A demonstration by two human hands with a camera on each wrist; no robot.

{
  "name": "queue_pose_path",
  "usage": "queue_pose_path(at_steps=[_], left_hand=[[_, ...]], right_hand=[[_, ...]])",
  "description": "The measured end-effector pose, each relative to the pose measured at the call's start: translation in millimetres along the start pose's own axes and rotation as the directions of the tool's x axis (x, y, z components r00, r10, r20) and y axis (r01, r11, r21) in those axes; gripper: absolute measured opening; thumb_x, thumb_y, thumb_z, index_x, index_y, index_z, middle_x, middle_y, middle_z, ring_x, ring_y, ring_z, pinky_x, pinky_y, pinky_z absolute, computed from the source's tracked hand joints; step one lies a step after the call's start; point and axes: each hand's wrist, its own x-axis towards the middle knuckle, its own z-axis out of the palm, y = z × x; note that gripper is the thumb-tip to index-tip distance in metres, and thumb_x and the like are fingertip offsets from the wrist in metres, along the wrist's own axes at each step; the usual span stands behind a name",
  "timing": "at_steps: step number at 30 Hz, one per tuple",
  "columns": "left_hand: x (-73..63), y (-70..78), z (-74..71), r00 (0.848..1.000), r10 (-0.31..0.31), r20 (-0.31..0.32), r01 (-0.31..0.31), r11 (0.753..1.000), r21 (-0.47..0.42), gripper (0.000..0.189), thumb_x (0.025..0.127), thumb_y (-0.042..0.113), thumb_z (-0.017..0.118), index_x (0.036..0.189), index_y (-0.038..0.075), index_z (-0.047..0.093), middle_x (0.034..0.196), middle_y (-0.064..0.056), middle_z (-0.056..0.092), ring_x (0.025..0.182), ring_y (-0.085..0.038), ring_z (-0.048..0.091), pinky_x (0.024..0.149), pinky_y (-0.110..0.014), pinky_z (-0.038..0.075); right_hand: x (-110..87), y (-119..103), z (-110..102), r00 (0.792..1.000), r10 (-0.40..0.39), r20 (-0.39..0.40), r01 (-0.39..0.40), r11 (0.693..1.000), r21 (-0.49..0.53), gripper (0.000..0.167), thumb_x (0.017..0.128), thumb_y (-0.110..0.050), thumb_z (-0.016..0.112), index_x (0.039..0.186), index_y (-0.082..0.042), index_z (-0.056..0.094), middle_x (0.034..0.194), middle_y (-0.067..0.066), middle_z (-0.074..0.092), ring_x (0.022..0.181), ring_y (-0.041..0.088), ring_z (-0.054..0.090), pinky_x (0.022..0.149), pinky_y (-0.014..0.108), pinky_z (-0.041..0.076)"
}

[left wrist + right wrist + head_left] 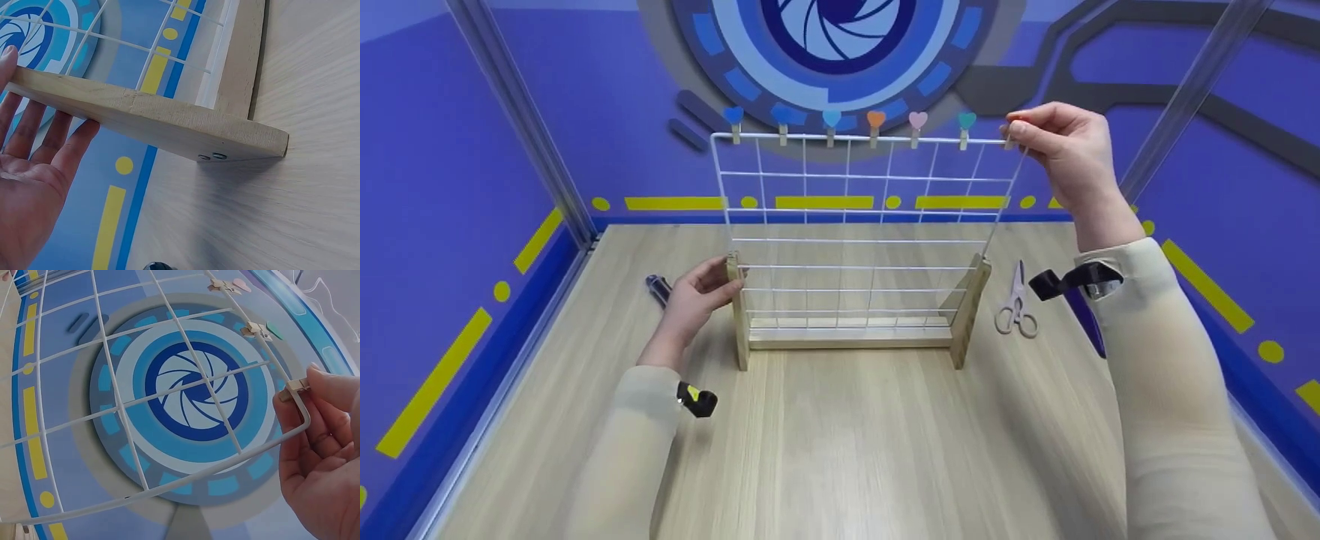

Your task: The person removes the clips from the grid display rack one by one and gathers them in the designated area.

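Observation:
A white wire grid (847,178) stands upright in a wooden stand (847,343) on the table. Along its top wire sit several small wooden clothespins with hearts, among them a blue one (733,116), an orange one (876,120) and a green one (966,121). At the top right corner my right hand (1069,146) pinches another clothespin (297,385) between thumb and fingers, right at the wire; its orange heart is mostly covered. My left hand (694,300) holds the stand's left wooden upright (140,115), thumb on one side and fingers on the other.
Scissors (1018,304) lie on the table right of the stand. A dark purple object (1084,322) is partly hidden behind the right sleeve. Beside my left hand lies a dark pen-like object (658,286). Blue panels enclose the wooden table (840,442) at the back and sides.

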Motion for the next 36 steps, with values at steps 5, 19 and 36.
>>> queue_pose_path(at_steps=[5, 19, 36], left_hand=[[0.3, -1.4, 1.2, 1.000, 0.010, -0.010, -0.010, 1.000, 0.001, 0.062, 0.096, 0.023, 0.075, 0.150, 0.007, 0.050, 0.142, -0.017, 0.060, 0.115, -0.004, 0.062, 0.095, -0.018, 0.057], [1.4, -2.4, 2.5, 1.000, 0.002, -0.013, -0.002, 1.000, -0.003, 0.064, 0.096, 0.022, 0.075, 0.151, 0.008, 0.049, 0.142, -0.016, 0.060, 0.115, -0.004, 0.062, 0.096, -0.017, 0.056], [-0.6, -1.6, 3.5, 1.000, 0.003, -0.022, -0.003, 1.000, -0.008, 0.062, 0.096, 0.021, 0.075, 0.151, 0.010, 0.050, 0.145, -0.017, 0.060, 0.119, -0.009, 0.062, 0.096, -0.017, 0.056]], right_hand=[[-1.7, -2.8, 3.5, 0.980, -0.194, -0.036, 0.192, 0.980, -0.052, 0.017, 0.086, 0.003, 0.080, 0.097, 0.014, 0.074, 0.084, 0.010, 0.079, 0.078, 0.017, 0.075, 0.076, 0.023, 0.062], [-38.9, -19.1, 19.8, 0.918, -0.395, 0.018, 0.391, 0.899, -0.198, 0.019, 0.087, 0.009, 0.075, 0.105, 0.013, 0.073, 0.089, 0.006, 0.079, 0.081, 0.014, 0.073, 0.075, 0.018, 0.058], [-116.1, 26.8, 30.8, 0.962, -0.210, 0.175, 0.264, 0.883, -0.389, 0.021, 0.086, 0.011, 0.075, 0.107, 0.012, 0.071, 0.097, -0.004, 0.079, 0.080, 0.008, 0.074, 0.068, 0.017, 0.059]])
